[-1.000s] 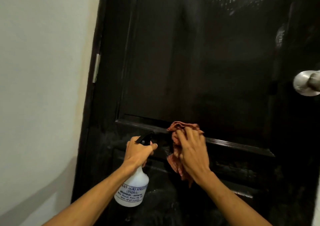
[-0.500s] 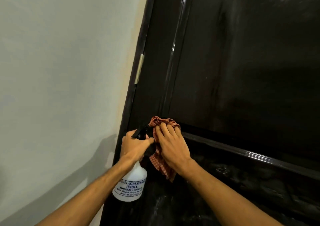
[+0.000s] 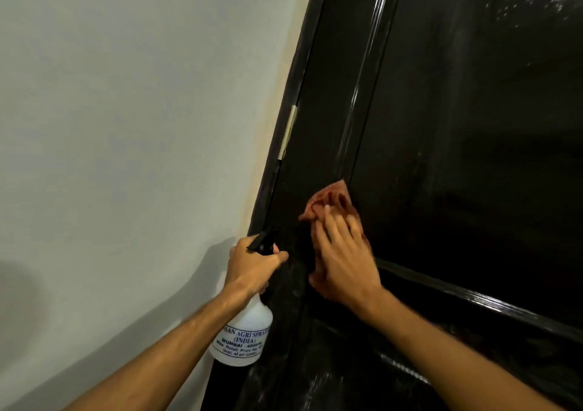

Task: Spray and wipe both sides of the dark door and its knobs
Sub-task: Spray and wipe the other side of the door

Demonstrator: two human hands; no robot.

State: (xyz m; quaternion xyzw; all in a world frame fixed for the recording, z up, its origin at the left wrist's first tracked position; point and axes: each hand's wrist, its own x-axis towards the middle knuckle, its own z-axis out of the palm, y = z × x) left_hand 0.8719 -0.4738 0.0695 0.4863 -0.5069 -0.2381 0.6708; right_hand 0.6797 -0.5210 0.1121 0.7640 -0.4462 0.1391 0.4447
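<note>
Dark door (image 3: 473, 158), hinge side: right hand (image 3: 344, 262), fingers spread flat, is pressing the reddish cloth (image 3: 329, 199), having slid left off the cross rail (image 3: 448, 286) and now climbing the stile (image 3: 325, 110), while left hand (image 3: 252, 268) is gripping the spray bottle (image 3: 243, 338); wiping is apparently progressing, knobs pending.

1. The left forearm (image 3: 176, 344), left of the door (image 3: 473, 126), is bare and lean up to the wrist.
2. The left hand (image 3: 252, 268), at the door's edge, is bare, with clear knuckles.
3. The right forearm (image 3: 441, 347), before the door, is bare.
4. The right hand (image 3: 342, 265), against the door, is bare, its fingers (image 3: 331, 224) blurred.
</note>
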